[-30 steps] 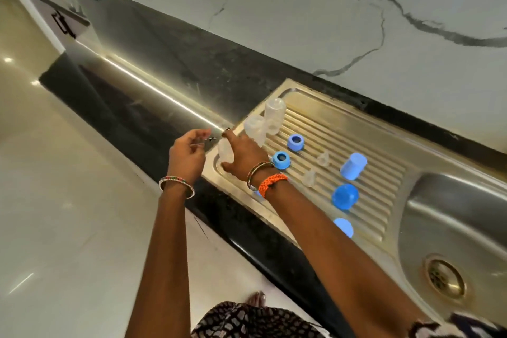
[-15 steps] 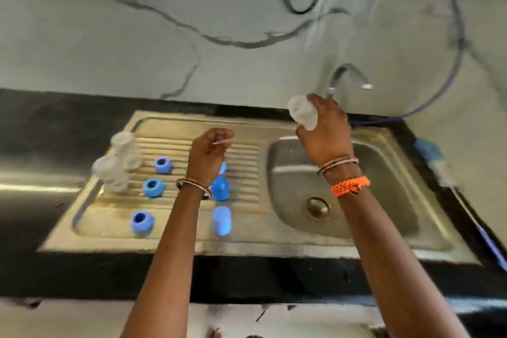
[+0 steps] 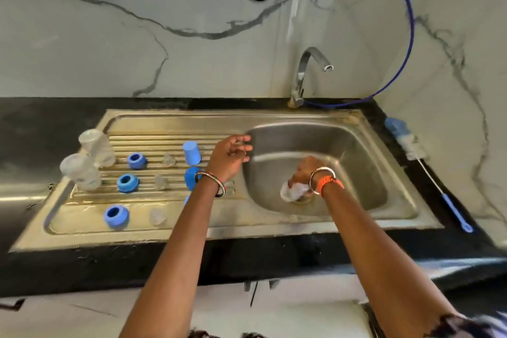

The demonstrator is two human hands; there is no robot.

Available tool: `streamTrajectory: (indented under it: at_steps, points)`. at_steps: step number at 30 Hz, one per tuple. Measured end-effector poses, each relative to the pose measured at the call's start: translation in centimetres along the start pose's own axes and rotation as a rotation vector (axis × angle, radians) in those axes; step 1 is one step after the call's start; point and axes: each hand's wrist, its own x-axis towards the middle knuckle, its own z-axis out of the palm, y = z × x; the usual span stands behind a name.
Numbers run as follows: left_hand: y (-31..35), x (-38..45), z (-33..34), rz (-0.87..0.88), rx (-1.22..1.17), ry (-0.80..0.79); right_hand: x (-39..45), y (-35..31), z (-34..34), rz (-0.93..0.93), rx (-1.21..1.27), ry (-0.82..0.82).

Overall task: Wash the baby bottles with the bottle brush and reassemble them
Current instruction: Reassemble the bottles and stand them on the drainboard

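Down in the sink basin [image 3: 356,151], our right hand [image 3: 304,173] has its grip closed round a clear baby bottle [image 3: 293,191], held low over the drain; we judge it is being set there, or tipped out, ahead of washing. Our left hand [image 3: 230,156] hovers at the basin's near-left rim, fingers loosely spread and holding nothing, probably free for the tap or the next part.

Outward on the draining board [image 3: 170,140]: two more clear bottles [image 3: 87,159] stand mouth-down at the far left, likely to drain. Three blue collar rings [image 3: 127,182] lie in a rough column beside them, clear teats [image 3: 161,182] to their right, and blue caps [image 3: 191,153] nearest the basin; one cap is partly hidden by our left wrist. Parts look sorted by kind, which should ease reassembly.

The bottle brush [image 3: 428,170] lies on the black surface [image 3: 33,129] right of the sink, untouched, so scrubbing looks not yet begun. The tap [image 3: 307,68] shows no water running.

No brand, label or writing is readable anywhere.
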Motion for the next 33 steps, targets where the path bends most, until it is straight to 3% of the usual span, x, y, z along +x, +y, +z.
streamTrajectory:
  at_steps: [6, 9, 11, 13, 15, 18, 22, 27, 30, 33]
  points:
    - [-0.2, -0.6, -1.1, -0.277, -0.036, -0.106, -2.3, -3.1, 0.7, 0.084, 0.681, 0.206]
    - [0.5, -1.4, -2.2, -0.287, -0.242, -0.100, -5.5, -7.1, 0.8, 0.080, 1.221, -0.007]
    - [0.4, -2.3, -4.2, -0.190, -0.369, -0.066, -7.6, -9.6, 1.8, -0.030, 1.396, -0.208]
    - [-0.1, -3.4, -7.3, -0.034, -0.306, -0.074, -9.0, -11.7, 2.9, -0.268, 1.301, -0.287]
    - [-1.3, -4.8, -12.0, 0.038, -0.223, -0.117, -10.1, -14.4, 4.5, -0.512, 1.017, -0.282]
    - [-3.9, -7.2, -19.7, 0.062, -0.067, -0.067, -11.3, -19.3, 7.8, -0.660, 0.682, -0.318]
    - [-7.4, -10.3, -28.6, -0.029, 0.033, 0.078, -13.2, -26.4, 13.8, -0.739, 0.442, -0.345]
    - [-11.7, -11.5, -33.8, -0.159, -0.008, 0.380, -14.6, -31.9, 21.0, -0.814, 0.195, -0.136]
    - [-13.4, -11.6, -34.9, -0.239, -0.056, 0.391, -15.0, -32.5, 23.4, -0.752, -0.046, -0.062]
    - [-14.5, -11.1, -35.3, -0.282, -0.062, 0.392, -15.2, -32.7, 24.1, -0.748, -0.088, -0.063]
